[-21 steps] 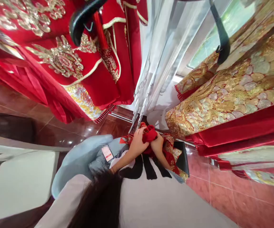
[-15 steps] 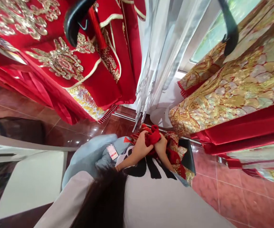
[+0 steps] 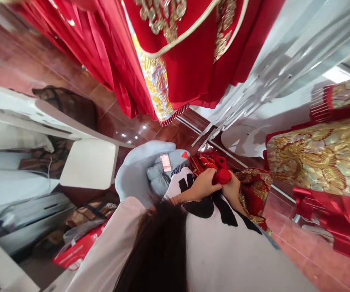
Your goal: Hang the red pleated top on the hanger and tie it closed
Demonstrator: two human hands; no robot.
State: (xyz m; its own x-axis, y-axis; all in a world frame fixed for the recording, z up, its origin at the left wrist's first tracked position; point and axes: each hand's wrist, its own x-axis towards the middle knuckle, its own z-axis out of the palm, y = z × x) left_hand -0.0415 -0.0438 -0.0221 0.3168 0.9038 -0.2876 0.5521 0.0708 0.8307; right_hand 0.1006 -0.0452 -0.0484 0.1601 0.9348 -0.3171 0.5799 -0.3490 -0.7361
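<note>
View is swinging down and left since the earlier frames: the black hangers are gone from the top edge, and white furniture (image 3: 86, 162) is now filling the left side. The red embroidered robe (image 3: 199, 52) is hanging overhead, its fringed hem stopping short of the red tiled floor (image 3: 308, 259). The gold scaled garment (image 3: 321, 162) is crowding the right edge, sitting lower and farther right than before. Sheer white curtains (image 3: 284, 52) are running diagonally between the two. A grey plush toy (image 3: 138, 172) with a tag is lying just left of my hands, closer to centre than earlier.

I'm bunching the red cloth (image 3: 220, 172) against my chest, same as before. My left hand (image 3: 203, 185) is curling tightly round the wad from below; my right hand (image 3: 232, 190) is closing on it from the right, knuckles touching the left. More red-and-gold fabric (image 3: 254, 190) is draping down under my right wrist.

Open room: floor gap ahead between hem and curtain base; free tile at lower right. The left is blocked by furniture and a red bag (image 3: 80, 247).
</note>
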